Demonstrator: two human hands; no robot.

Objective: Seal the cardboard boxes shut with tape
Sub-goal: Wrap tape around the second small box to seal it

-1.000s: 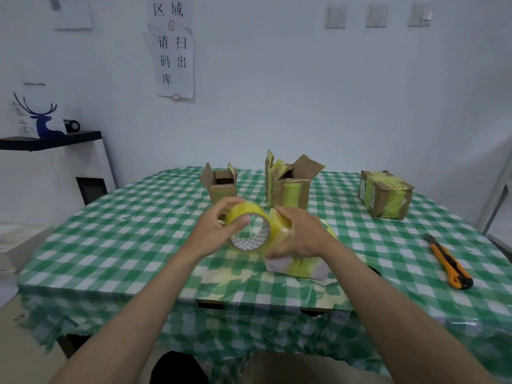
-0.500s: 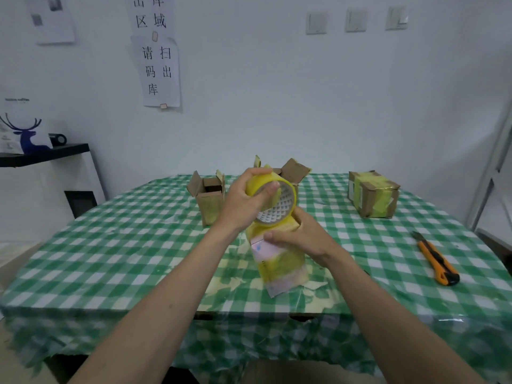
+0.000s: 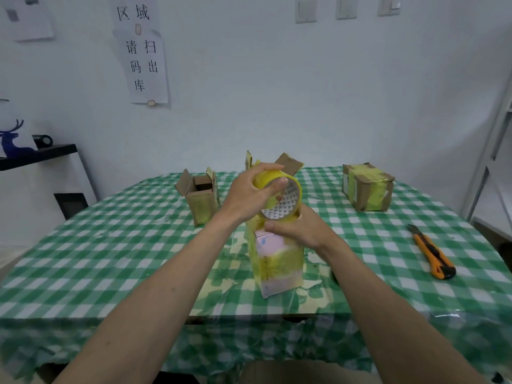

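A tall box [image 3: 278,261] wrapped in yellow tape stands upright near the table's front edge. My right hand [image 3: 300,230] grips its top. My left hand [image 3: 249,196] holds a yellow tape roll [image 3: 281,198] just above the box top, thumb across the roll's open core. Behind them stand two open cardboard boxes: a small one [image 3: 201,200] at the left and a larger one [image 3: 289,164] mostly hidden by the roll. A taped-up box [image 3: 367,191] sits at the back right.
An orange utility knife [image 3: 432,253] lies on the green checked tablecloth [image 3: 110,245] at the right. Yellow tape scraps stick to the cloth around the tall box. A white wall rises behind the table, a black shelf [image 3: 36,155] at the left.
The box has been stood upright from lying under my right hand. My left hand lifted the tape roll from table level to above the box top.
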